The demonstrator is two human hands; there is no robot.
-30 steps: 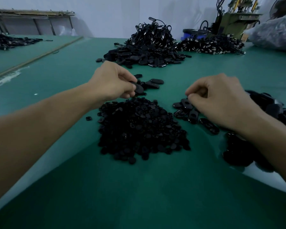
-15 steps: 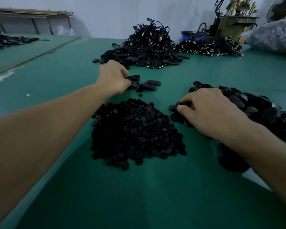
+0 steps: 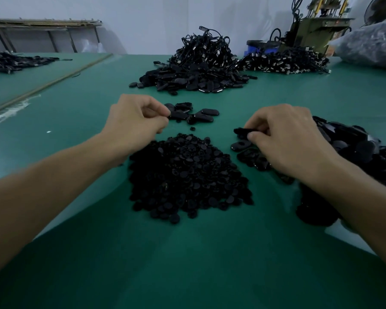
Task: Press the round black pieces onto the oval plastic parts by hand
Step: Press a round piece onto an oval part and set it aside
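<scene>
A heap of small round black pieces (image 3: 187,175) lies on the green table (image 3: 187,264) between my arms. To its right spreads a pile of oval plastic parts (image 3: 354,148), with loose ovals (image 3: 241,145) at its near edge. My right hand (image 3: 288,139) pinches one oval part (image 3: 243,131), lifted just above those loose ones. My left hand (image 3: 136,121) hovers beyond the round heap with curled fingers, and nothing shows between them. Its fingertips sit beside a small group of oval parts (image 3: 194,113).
A tall pile of black corded parts (image 3: 201,63) stands at the back centre, with another pile (image 3: 283,61) to its right. A machine (image 3: 316,30) and a filled plastic bag (image 3: 370,45) occupy the far right. More black parts (image 3: 9,61) lie at the far left.
My left hand carried an oval to the small group and has drawn back slightly. My right hand dipped into the loose ovals and has lifted one up.
</scene>
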